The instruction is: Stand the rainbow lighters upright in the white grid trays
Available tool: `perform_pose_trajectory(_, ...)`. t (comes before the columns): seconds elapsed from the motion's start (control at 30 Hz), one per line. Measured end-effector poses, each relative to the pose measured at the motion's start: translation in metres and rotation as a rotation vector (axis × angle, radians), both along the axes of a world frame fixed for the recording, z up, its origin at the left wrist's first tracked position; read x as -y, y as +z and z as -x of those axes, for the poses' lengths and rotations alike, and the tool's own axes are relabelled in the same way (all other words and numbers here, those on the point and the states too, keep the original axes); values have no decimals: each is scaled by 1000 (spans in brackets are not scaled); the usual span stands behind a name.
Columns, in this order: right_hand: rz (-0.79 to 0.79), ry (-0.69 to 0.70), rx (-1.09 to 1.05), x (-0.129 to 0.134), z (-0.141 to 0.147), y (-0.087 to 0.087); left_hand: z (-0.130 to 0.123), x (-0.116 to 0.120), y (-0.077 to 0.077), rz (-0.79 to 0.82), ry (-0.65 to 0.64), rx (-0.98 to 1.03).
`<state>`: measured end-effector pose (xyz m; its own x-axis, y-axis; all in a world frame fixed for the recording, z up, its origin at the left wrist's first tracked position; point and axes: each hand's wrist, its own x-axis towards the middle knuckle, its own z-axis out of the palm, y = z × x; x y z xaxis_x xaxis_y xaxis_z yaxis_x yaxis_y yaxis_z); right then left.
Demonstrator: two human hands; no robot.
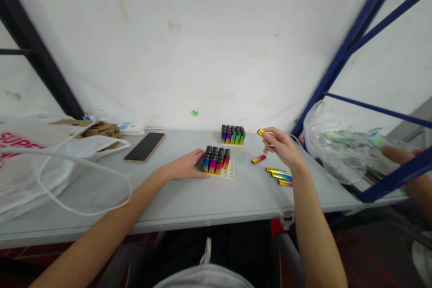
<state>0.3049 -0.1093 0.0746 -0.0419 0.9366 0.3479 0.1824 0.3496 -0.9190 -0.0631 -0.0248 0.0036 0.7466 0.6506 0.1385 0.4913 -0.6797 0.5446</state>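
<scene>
My left hand [185, 165] grips the left side of a white holed tray [230, 171], thumb at the front and fingers behind. Upright multicoloured lighters [212, 162] with black tops fill most of it; bare holes show at its right end. Raised over the table to the right, my right hand [279, 145] pinches one lighter [260, 132], its yellow end showing. Below that hand a single red and yellow lighter [258, 159] lies flat. Several more loose lighters [279, 175] lie nearby, partly hidden by my right forearm.
Behind stands a second tray of lighters [232, 135] near the wall. A phone [145, 147] lies left, beside cardboard [101, 131] and white plastic bags [30, 162]. Clear plastic wrap [324, 144] bunches at a blue metal frame [337, 67]. Another person's arm [421, 184] shows far right.
</scene>
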Motion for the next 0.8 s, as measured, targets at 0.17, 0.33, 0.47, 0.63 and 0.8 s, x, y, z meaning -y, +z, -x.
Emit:
perform_pose_trajectory(0.17, -2, -249, 177, 0, 3, 3, 0, 0, 1, -11, -10, 11)
perform_pose_trajectory(0.33, 3, -216, 154, -12, 19, -8, 0, 0, 0, -22, -18, 2)
perform_pose_trajectory(0.47, 67, -115, 227, -20, 38, -16, 1, 0, -2, -24, -11, 12)
perform_pose_trajectory(0.63, 74, 150, 122, -19, 65, -21, 1, 1, -1, -20, -20, 25)
perform_pose_trajectory(0.8, 114, 114, -27, -32, 87, -40, 0, 1, -2, -13, -11, 9)
